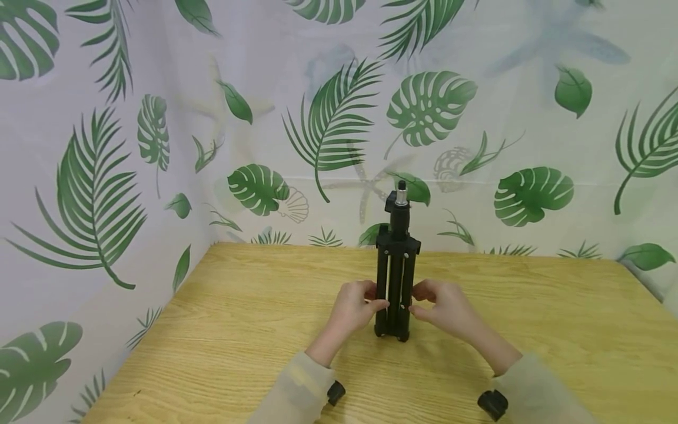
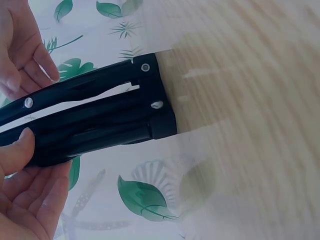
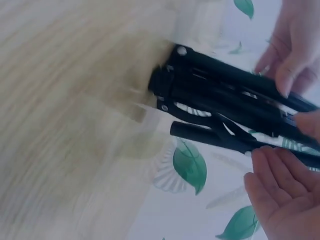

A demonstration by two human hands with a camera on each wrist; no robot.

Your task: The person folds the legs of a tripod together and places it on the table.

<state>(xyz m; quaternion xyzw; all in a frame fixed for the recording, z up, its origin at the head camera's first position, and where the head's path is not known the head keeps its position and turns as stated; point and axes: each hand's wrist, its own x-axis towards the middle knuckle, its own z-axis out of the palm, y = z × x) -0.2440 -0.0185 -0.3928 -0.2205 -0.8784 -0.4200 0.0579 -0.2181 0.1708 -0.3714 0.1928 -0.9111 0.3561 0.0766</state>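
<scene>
One tripod [image 1: 395, 259], upright on the table [image 1: 254, 294], legs [image 1: 382, 277] folded: my left hand [image 1: 354, 307] grips one side, my right hand [image 1: 444, 303] pinches the other. I judge this the taking-hold step; spreading the legs, likely next, calls for an even outward pull.
</scene>
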